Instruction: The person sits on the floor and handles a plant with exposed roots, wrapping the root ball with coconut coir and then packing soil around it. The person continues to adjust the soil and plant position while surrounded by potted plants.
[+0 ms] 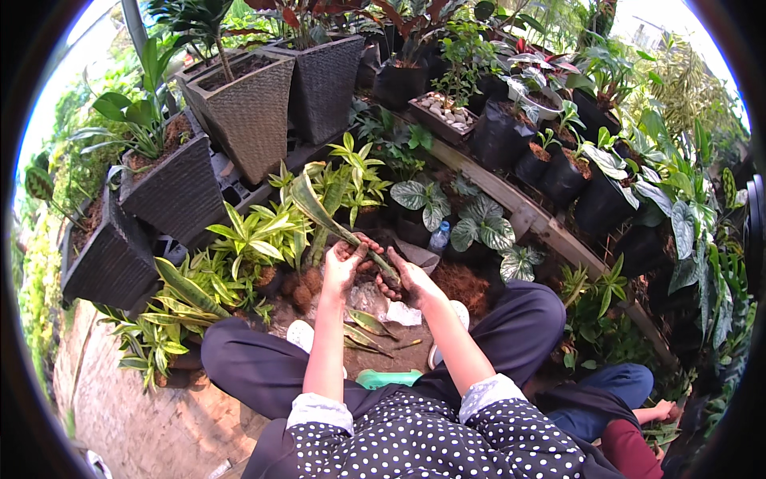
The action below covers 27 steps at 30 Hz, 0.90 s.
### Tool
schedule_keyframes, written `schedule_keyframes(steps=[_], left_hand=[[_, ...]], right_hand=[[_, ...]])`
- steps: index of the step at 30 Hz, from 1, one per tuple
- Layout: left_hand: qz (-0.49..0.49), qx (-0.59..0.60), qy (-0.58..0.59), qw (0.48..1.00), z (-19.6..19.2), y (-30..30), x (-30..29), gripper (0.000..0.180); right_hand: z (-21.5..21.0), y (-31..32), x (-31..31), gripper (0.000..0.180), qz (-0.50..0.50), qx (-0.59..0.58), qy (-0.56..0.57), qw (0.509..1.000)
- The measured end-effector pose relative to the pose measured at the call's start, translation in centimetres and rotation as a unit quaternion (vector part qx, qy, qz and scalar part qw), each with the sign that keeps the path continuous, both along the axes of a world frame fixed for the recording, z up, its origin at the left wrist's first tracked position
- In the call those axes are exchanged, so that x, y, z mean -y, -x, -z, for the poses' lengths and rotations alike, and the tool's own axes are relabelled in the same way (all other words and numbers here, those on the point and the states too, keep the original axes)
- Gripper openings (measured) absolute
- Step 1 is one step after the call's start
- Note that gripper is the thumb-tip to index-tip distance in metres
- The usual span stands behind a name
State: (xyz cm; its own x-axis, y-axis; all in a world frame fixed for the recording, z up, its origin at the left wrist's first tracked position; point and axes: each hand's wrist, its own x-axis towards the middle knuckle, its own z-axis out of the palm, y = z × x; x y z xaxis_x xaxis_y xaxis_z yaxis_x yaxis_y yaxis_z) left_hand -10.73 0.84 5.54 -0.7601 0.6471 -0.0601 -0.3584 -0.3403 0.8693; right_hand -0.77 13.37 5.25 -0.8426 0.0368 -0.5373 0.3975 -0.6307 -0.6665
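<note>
A long snake plant leaf (315, 209) with yellow edges slants between my soiled hands, its tip up and to the left. My left hand (345, 265) is closed around its narrow lower part. At the dark, soil-covered bottom end, my right hand (405, 279) has its fingers curled against it. Below my hands, loose snake plant leaves (371, 323) lie on the ground. Crumpled clear plastic (369, 300) and a white scrap (404, 314) lie close by. To the right of my hands sits a heap of brown fibre (463, 289).
Yellow-green potted plants (259, 231) crowd the left, behind them tall grey planters (247, 108). A plastic bottle (439, 238) stands among broad-leaved plants. A wooden beam (511, 195) runs along the right, beside black pots (562, 180). Another person's hand (661, 411) shows at lower right.
</note>
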Motion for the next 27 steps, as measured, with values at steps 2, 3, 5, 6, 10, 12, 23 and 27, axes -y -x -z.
schedule_keyframes(steps=[2, 3, 5, 6, 10, 12, 23, 27], left_hand=[[0.008, -0.006, 0.003, 1.000, 0.2, 0.2, -0.2, 0.013], [0.012, -0.014, 0.020, 1.000, -0.1, 0.2, -0.3, 0.014], [0.027, -0.028, 0.040, 0.998, -0.6, 0.3, -0.3, 0.016], [0.040, -0.034, 0.038, 0.998, -1.0, 0.3, -0.2, 0.016], [0.080, -0.058, 0.017, 0.995, -0.8, 0.9, 0.0, 0.019], [0.096, -0.057, 0.013, 0.994, -0.4, 0.7, -0.6, 0.020], [-0.041, -0.055, -0.019, 0.997, 5.6, -0.5, -3.6, 0.047], [-0.033, 0.106, -0.078, 0.991, 7.4, 1.2, -3.3, 0.031]], right_hand=[[1.2, 0.4, 0.5, 0.057, 0.028, -0.006, -0.060, 0.998], [1.2, 0.4, 0.6, 0.057, 0.029, -0.001, -0.062, 0.998], [1.2, 0.3, 0.5, 0.058, 0.034, 0.009, -0.067, 0.997], [0.8, 0.1, 0.5, 0.057, 0.032, 0.016, -0.048, 0.998], [-1.5, -0.3, 0.9, 0.050, 0.037, 0.005, 0.031, 0.999], [1.0, 0.6, 0.2, 0.049, 0.053, -0.026, 0.004, 0.998], [3.6, 4.0, 3.2, 0.058, 0.195, -0.143, -0.289, 0.926], [5.8, 4.4, 1.4, 0.057, 0.132, -0.015, -0.267, 0.954]])
